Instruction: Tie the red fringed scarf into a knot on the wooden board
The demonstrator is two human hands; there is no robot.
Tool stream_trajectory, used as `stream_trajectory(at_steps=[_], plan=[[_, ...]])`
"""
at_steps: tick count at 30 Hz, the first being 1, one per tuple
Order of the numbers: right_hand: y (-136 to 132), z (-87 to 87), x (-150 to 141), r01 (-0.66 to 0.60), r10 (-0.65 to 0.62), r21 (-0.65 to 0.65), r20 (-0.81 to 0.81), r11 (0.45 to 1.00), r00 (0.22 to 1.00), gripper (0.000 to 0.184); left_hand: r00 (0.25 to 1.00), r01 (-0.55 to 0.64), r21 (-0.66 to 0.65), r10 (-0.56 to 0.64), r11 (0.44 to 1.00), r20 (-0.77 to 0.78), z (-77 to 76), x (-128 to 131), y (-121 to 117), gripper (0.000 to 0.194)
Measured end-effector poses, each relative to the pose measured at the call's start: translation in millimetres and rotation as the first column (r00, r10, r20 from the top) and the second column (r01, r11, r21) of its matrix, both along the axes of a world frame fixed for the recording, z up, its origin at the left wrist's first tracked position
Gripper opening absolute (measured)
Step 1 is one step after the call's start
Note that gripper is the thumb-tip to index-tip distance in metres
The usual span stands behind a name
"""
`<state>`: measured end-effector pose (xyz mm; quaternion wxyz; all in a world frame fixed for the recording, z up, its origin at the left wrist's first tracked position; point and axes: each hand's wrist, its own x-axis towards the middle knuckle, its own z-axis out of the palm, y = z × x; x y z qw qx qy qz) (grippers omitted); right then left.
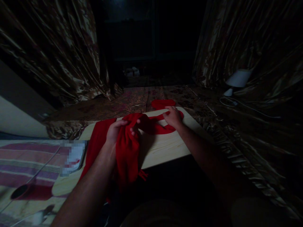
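A red scarf (129, 148) with a fringed end is gathered in my left hand (115, 130). Its fingers are wrapped round the bunched cloth, and the fringe hangs over the near edge of a small pale wooden table (163, 148). From there the scarf runs right in a loop on the tabletop. At the far right end of that loop, my right hand (174, 117) has its fingers bent over the cloth and appears to grip it. More red cloth (98, 142) lies over the table's left side, partly behind my left forearm.
Another red piece (163, 103) lies just past the table's far edge. At left are a blurred-out flat item (73, 157), a dark red cup-like object (35, 192) and a cable on striped cloth (30, 154). A white lamp (239, 78) stands back right, between curtains (82, 47) and a patterned cover.
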<state>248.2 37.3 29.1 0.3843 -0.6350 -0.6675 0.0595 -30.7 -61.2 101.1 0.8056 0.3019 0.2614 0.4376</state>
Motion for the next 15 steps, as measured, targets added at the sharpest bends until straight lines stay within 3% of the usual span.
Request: stream_trajectory(at_steps=[1, 2, 3, 4, 5, 6, 7, 9, 12, 14, 15], plan=[[-6, 5.1, -15, -0.211, 0.212, 0.033, -0.055, 0.977, 0.976, 0.053, 0.997, 0.073, -0.008, -0.073, 0.997, -0.024, -3.0, 4, 3, 0.038], [-12, 9.7, -30, -0.424, 0.425, 0.033, -0.107, 0.905, 0.899, 0.066, 0.990, 0.135, -0.014, -0.135, 0.991, -0.049, -5.5, 7, 4, 0.036], [-18, 13.4, -43, -0.612, 0.605, 0.005, -0.160, 0.791, 0.780, 0.079, 0.980, 0.185, -0.014, -0.185, 0.983, -0.072, -7.5, 10, 5, 0.034], [-22, 15.8, -54, -0.734, 0.713, -0.021, -0.221, 0.679, 0.665, 0.085, 0.971, 0.221, -0.009, -0.221, 0.975, -0.090, -8.7, 13, 5, 0.032], [-26, 16.9, -62, -0.796, 0.754, -0.032, -0.299, 0.605, 0.585, 0.080, 0.965, 0.241, 0.005, -0.239, 0.971, -0.104, -9.5, 15, 4, 0.032], [-28, 16.9, -68, -0.822, 0.751, -0.042, -0.383, 0.568, 0.538, 0.069, 0.964, 0.246, 0.028, -0.241, 0.969, -0.111, -9.8, 16, 1, 0.031], [-28, 15.9, -71, -0.815, 0.707, -0.045, -0.472, 0.577, 0.527, 0.053, 0.967, 0.236, 0.060, -0.228, 0.970, -0.111, -10.1, 15, -2, 0.032], [-26, 12.8, -71, -0.734, 0.544, -0.046, -0.639, 0.678, 0.543, 0.025, 0.975, 0.207, 0.145, -0.193, 0.967, -0.105, -11.2, 9, -11, 0.033], [-17, 10.4, -57, -0.564, 0.315, -0.063, -0.776, 0.824, 0.547, 0.018, 0.973, 0.222, 0.300, -0.189, 0.928, -0.136, -15.0, -14, -23, 0.039], [-14, 11.6, -40, -0.558, 0.265, -0.127, -0.780, 0.820, 0.567, 0.023, 0.973, 0.218, 0.412, -0.167, 0.885, -0.156, -16.4, -33, -26, 0.037], [-14, 12.7, -31, -0.601, 0.276, -0.180, -0.763, 0.778, 0.585, 0.026, 0.983, 0.167, 0.466, -0.112, 0.869, -0.143, -15.8, -42, -25, 0.033]])
